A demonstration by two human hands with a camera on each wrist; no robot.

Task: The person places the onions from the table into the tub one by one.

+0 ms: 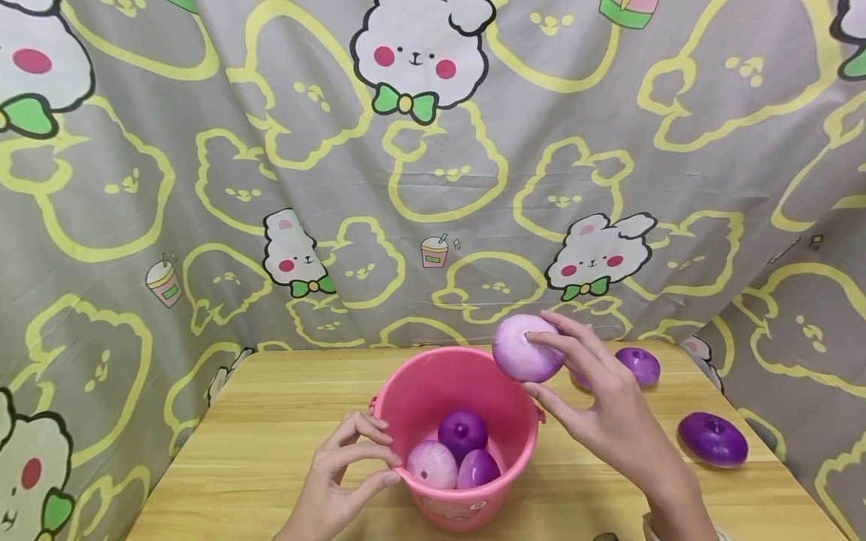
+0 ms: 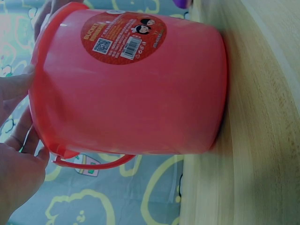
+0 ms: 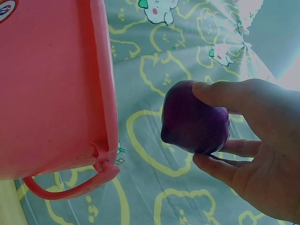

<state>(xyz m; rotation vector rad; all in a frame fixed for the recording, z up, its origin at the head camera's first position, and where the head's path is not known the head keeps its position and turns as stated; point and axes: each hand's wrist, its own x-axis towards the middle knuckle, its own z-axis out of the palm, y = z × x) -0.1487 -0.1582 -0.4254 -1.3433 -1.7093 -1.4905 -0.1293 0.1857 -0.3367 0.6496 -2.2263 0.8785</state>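
Observation:
A pink bucket (image 1: 443, 379) stands upright on the table, its label (image 2: 124, 37) showing in the left wrist view. My left hand (image 1: 345, 466) holds its left rim between fingers and thumb. Above the bucket's right rim, my right hand (image 1: 602, 383) grips a purple onion (image 1: 517, 349), thumb below and fingers over the top. The right wrist view shows that onion's dark side (image 3: 194, 117) beside the bucket's edge. Inside the bucket lie a pale onion (image 1: 433, 464), a dark purple onion (image 1: 463, 430) and a smaller purple piece (image 1: 479, 469).
To the right on the wooden table (image 1: 284, 421) lie a flat purple onion (image 1: 713, 439) and another farther back (image 1: 639, 367). A third there is mostly hidden behind my right hand. A patterned curtain (image 1: 460, 188) hangs behind the table. The bucket's handle (image 2: 103, 165) hangs down.

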